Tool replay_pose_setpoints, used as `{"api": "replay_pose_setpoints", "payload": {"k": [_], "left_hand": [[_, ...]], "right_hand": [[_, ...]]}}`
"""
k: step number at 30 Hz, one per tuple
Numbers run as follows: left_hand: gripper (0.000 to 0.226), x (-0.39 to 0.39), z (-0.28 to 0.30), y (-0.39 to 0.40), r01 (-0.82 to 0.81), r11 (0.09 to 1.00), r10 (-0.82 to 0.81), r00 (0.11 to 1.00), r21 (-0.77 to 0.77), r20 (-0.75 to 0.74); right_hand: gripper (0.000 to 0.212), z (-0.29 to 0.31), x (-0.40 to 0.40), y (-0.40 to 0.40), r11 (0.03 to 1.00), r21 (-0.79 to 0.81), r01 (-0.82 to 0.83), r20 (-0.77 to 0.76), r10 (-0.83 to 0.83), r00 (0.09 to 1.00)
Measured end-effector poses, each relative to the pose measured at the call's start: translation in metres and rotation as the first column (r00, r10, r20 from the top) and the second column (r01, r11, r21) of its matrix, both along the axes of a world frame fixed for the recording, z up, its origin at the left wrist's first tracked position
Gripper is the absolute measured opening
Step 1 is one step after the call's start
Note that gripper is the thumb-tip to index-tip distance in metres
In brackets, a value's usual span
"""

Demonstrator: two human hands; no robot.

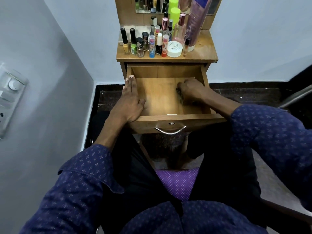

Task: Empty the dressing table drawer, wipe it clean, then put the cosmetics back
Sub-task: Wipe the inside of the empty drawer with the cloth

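Observation:
The wooden drawer [158, 93] of the dressing table is pulled out and holds no cosmetics. My left hand [130, 102] lies flat along the drawer's left wall, fingers stretched out, thumb inside. My right hand [189, 92] is inside the drawer at the right, fingers closed on a dark cloth [180, 94] pressed against the drawer floor; most of the cloth is hidden under the hand. Several cosmetics [157, 43] stand on the table top: nail polish bottles, lip balms, a white round jar [174, 48], and a tall purple bottle [195, 22].
A mirror [152, 5] rises behind the cosmetics. The drawer front carries a metal handle [170, 130] and a lock. A wall with a switch panel [10, 98] stands close on the left. A chair part [295, 97] shows at the right. I sit on a purple dotted seat [179, 181].

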State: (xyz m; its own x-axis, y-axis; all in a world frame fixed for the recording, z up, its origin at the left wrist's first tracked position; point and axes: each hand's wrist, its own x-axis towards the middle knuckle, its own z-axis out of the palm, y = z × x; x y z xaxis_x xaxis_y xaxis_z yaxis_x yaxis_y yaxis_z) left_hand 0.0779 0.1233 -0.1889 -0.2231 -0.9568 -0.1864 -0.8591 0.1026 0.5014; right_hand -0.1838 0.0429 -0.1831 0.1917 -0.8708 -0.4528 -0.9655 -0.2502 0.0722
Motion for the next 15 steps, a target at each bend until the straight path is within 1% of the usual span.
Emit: {"api": "replay_pose_setpoints", "payload": {"k": [1, 3, 4, 6, 8, 10, 12, 13, 14, 15], "left_hand": [[0.085, 0.0, -0.001, 0.0, -0.001, 1.0, 0.001, 1.0, 0.0, 0.0], [0.084, -0.001, -0.003, -0.001, -0.005, 1.0, 0.005, 1.0, -0.003, 0.005], [0.084, -0.002, -0.004, -0.001, -0.009, 1.0, 0.009, 1.0, -0.006, 0.004], [0.084, -0.002, -0.004, -0.001, -0.015, 1.0, 0.015, 1.0, -0.004, -0.004], [0.083, -0.003, -0.003, -0.001, -0.023, 1.0, 0.023, 1.0, -0.006, -0.013], [0.082, -0.003, -0.001, -0.001, -0.035, 0.999, 0.035, 0.999, -0.003, -0.031], [0.081, -0.002, 0.0, -0.001, -0.031, 1.0, 0.03, 0.999, -0.006, -0.038], [0.08, -0.002, 0.0, 0.0, -0.026, 1.0, 0.026, 0.999, -0.012, -0.039], [0.079, -0.003, 0.0, 0.0, -0.024, 1.0, 0.023, 0.999, -0.019, -0.041], [0.078, -0.003, 0.0, 0.0, -0.025, 0.999, 0.024, 0.999, -0.023, -0.044]], "right_hand": [[0.043, 0.001, 0.002, 0.009, 0.996, 0.09, -0.001, -0.049, 0.005, 0.999], [0.039, -0.001, 0.0, 0.024, 0.968, 0.25, -0.029, -0.149, 0.068, 0.986], [0.037, -0.001, -0.002, 0.031, 0.956, 0.29, -0.051, -0.183, 0.107, 0.977], [0.033, 0.002, -0.005, 0.037, 0.953, 0.3, -0.044, -0.153, 0.094, 0.984], [0.029, 0.006, -0.005, 0.035, 0.952, 0.307, 0.0, -0.069, 0.022, 0.997], [0.026, 0.014, 0.0, 0.032, 0.927, 0.373, 0.023, 0.088, -0.06, 0.994], [0.022, 0.019, 0.015, 0.033, 0.899, 0.434, -0.051, 0.293, -0.087, 0.952], [0.018, 0.021, 0.028, 0.036, 0.887, 0.452, -0.089, 0.37, -0.096, 0.924], [0.014, 0.019, 0.047, 0.039, 0.88, 0.462, -0.111, 0.424, -0.109, 0.899], [0.016, 0.015, 0.067, 0.042, 0.875, 0.465, -0.136, 0.471, -0.114, 0.875]]}}
